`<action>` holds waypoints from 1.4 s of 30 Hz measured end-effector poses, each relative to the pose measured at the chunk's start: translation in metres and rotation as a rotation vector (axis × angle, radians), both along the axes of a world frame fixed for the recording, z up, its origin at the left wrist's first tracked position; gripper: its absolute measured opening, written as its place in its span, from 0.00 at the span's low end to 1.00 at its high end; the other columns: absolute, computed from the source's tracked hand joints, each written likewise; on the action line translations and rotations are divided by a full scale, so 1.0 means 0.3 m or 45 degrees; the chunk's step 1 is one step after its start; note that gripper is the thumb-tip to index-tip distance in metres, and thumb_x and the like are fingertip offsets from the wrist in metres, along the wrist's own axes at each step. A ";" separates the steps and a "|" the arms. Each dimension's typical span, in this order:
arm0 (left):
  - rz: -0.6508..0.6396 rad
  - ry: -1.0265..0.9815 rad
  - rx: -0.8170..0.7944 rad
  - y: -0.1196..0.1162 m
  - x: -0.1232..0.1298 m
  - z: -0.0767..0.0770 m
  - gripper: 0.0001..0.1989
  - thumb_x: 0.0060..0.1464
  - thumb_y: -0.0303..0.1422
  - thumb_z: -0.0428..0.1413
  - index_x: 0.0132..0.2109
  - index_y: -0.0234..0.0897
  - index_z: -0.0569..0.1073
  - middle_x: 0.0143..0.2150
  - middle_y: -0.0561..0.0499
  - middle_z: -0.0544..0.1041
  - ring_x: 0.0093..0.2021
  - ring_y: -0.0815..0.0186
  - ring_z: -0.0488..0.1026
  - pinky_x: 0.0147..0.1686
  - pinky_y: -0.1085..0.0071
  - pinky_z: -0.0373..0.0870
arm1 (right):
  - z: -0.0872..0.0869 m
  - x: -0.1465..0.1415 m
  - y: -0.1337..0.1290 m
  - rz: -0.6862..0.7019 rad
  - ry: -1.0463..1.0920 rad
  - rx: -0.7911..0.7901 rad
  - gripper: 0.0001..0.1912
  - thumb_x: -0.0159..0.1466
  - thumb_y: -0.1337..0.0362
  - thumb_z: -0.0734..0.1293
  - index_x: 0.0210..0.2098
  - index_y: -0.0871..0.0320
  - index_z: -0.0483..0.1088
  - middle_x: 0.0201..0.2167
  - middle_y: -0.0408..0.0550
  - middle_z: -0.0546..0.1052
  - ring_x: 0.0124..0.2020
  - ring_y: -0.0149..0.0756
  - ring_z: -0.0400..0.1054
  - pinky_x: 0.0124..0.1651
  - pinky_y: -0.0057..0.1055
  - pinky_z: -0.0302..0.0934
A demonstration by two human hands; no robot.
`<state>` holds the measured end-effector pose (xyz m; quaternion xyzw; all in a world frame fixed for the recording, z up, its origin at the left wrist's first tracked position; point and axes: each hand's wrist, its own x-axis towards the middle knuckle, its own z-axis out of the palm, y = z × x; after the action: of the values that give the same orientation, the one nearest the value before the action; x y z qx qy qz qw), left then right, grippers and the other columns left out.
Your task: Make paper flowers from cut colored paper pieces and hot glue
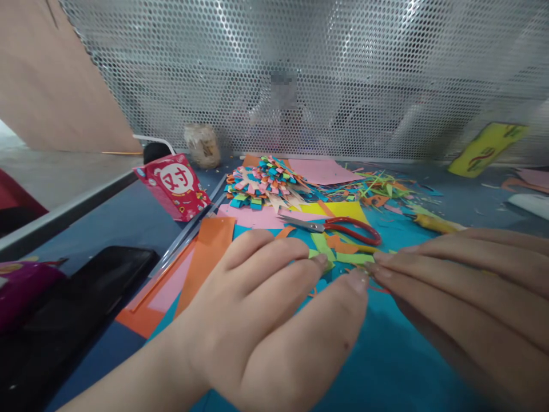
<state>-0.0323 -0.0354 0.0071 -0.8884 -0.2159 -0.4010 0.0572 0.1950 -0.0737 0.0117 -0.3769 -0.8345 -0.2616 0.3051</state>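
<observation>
Over the blue paper (386, 337), my two hands come close together at small cut strips. My left hand (266, 297) has its fingers curled, and its thumb tip lies near a tiny piece whose kind is hidden. My right hand (463, 286) has its fingers pressed together, its fingertips by the end of a green paper strip (354, 258). What either hand pinches is too small to make out. Just beyond them lie scissors (351, 228) with red handles, partly spread, and an orange paper scrap (341, 245). A yellow-handled tool (435, 223) rests beyond my right hand.
Behind the scissors is a pile of fringed coloured paper (266, 182), with thin shreds (384, 189) beside it. A pink box (175, 186), a jar (202, 146), a black phone (86, 309) and orange sheets (206, 257) lie leftward. A perforated metal panel (257, 68) closes the back.
</observation>
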 end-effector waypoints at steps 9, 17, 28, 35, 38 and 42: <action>-0.004 0.035 0.031 0.009 -0.004 0.004 0.08 0.55 0.22 0.46 0.40 0.32 0.67 0.37 0.51 0.77 0.41 0.67 0.72 0.42 0.68 0.66 | -0.001 -0.019 -0.002 -0.005 0.043 -0.019 0.15 0.57 0.63 0.60 0.43 0.48 0.69 0.40 0.39 0.76 0.42 0.44 0.69 0.50 0.44 0.59; 0.012 0.073 0.039 0.018 0.002 0.012 0.12 0.56 0.21 0.43 0.37 0.33 0.71 0.37 0.54 0.78 0.40 0.70 0.72 0.40 0.70 0.65 | 0.009 0.016 0.017 0.042 -0.112 0.053 0.14 0.60 0.62 0.60 0.46 0.52 0.67 0.41 0.42 0.75 0.43 0.39 0.68 0.51 0.40 0.59; -0.032 0.103 0.098 0.025 0.001 0.016 0.12 0.55 0.20 0.43 0.36 0.33 0.70 0.36 0.52 0.78 0.39 0.69 0.73 0.41 0.69 0.67 | 0.009 -0.028 0.011 0.062 0.032 0.043 0.13 0.57 0.65 0.61 0.41 0.51 0.70 0.40 0.40 0.76 0.40 0.40 0.69 0.52 0.41 0.57; 0.032 0.008 -0.031 0.004 -0.002 0.003 0.11 0.56 0.23 0.43 0.40 0.35 0.68 0.38 0.53 0.77 0.42 0.69 0.71 0.43 0.69 0.67 | -0.023 0.004 0.004 0.036 -0.073 -0.010 0.15 0.58 0.63 0.59 0.44 0.51 0.68 0.43 0.40 0.75 0.44 0.42 0.68 0.54 0.43 0.57; 0.006 0.016 -0.058 0.003 0.001 0.006 0.11 0.56 0.21 0.43 0.40 0.34 0.68 0.38 0.53 0.77 0.42 0.70 0.71 0.44 0.71 0.66 | -0.012 0.003 0.010 0.068 -0.051 -0.010 0.13 0.59 0.65 0.59 0.43 0.53 0.69 0.41 0.42 0.75 0.43 0.40 0.68 0.55 0.41 0.56; 0.016 -0.013 -0.076 0.004 0.004 0.005 0.11 0.55 0.22 0.44 0.41 0.34 0.68 0.38 0.51 0.77 0.42 0.67 0.71 0.43 0.67 0.67 | -0.002 -0.004 0.013 0.041 -0.032 -0.010 0.13 0.60 0.64 0.59 0.44 0.52 0.68 0.41 0.42 0.75 0.44 0.40 0.67 0.53 0.42 0.56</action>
<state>-0.0311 -0.0342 0.0086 -0.8863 -0.2336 -0.3986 0.0320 0.1937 -0.0697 0.0112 -0.3612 -0.8453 -0.2581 0.2973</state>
